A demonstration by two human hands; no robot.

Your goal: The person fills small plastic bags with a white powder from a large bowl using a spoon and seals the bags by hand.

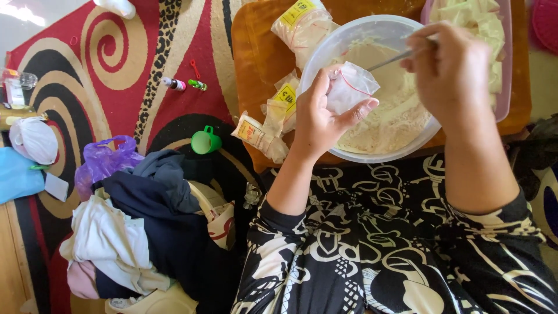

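Head view, green cup, clothes pile beside bowl

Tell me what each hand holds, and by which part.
The left hand pinches a small clear plastic bag by its near edge; the right hand grips a metal spoon by its handle's upper end.

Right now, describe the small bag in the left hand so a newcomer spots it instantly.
Find the big translucent bowl of pale powder on the orange tray. At its near-left rim the left hand pinches a small clear plastic bag. Unlike the filled, yellow-labelled packets beside the bowl, it has no label.
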